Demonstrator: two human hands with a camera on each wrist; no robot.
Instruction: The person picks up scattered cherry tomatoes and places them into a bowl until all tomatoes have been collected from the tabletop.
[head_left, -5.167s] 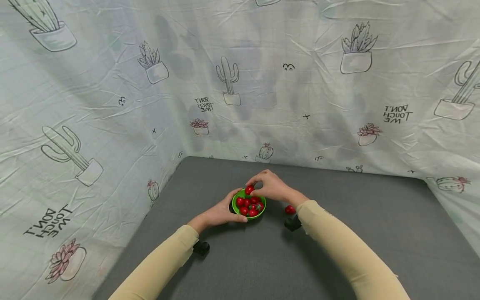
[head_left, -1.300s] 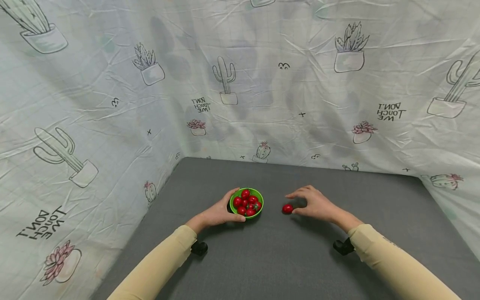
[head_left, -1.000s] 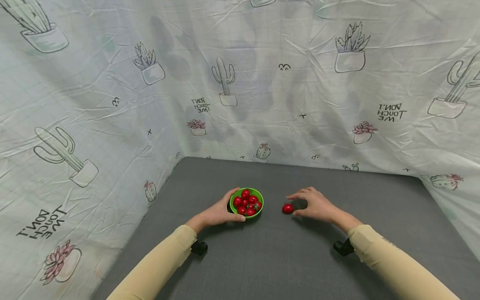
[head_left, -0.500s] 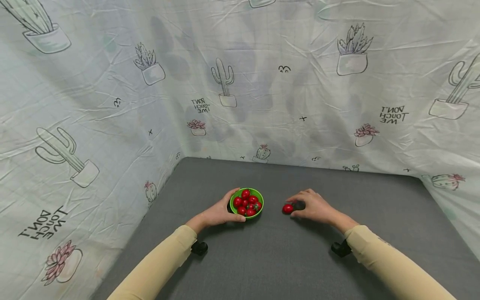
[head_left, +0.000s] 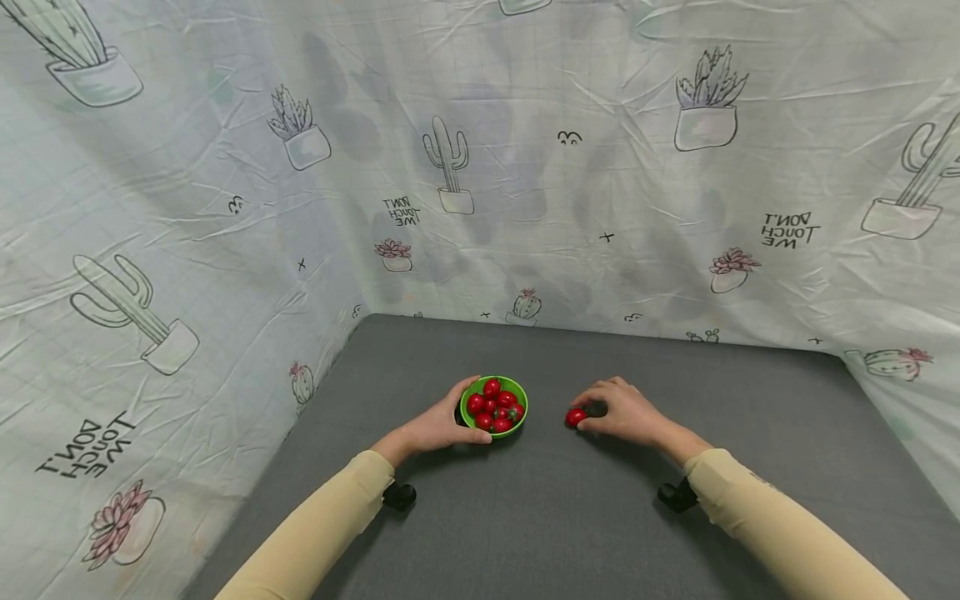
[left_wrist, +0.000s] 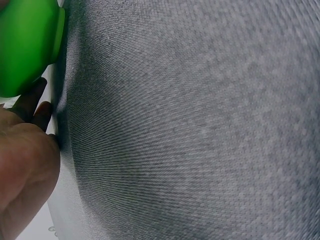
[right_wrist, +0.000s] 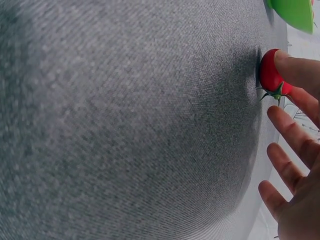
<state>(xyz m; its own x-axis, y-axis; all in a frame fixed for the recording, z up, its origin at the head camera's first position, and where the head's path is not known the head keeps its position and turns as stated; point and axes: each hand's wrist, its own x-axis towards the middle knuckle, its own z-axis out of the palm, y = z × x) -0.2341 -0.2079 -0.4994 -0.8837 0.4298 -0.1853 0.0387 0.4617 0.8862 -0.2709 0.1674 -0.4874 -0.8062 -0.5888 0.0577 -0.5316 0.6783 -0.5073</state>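
My left hand point(head_left: 438, 423) grips the side of a small green bowl point(head_left: 462, 412), thumb at the near rim and fingers round the far side. Several red cherry tomatoes point(head_left: 501, 424) fill the bowl. To its right, a single cherry tomato point(head_left: 575, 417) lies on the grey table, pinched between the thumb and forefinger of my right hand point(head_left: 626, 417). The right wrist view shows this tomato point(right_wrist: 270, 71) with its green stem end toward the palm, and the other fingers spread apart. In the left wrist view, the bowl point(left_wrist: 27, 45) hides part of the left fingers.
A grey cloth-covered table point(head_left: 495, 517) lies under both hands. White curtains point(head_left: 525, 167) printed with cactus drawings hang behind it and along its left side. Each wrist carries a small black camera point(head_left: 678, 496).
The right hand earlier held a tomato over the bowl; that tomato now lies inside. It has moved right to the loose tomato, and thumb and forefinger have closed on it. The left hand stays.
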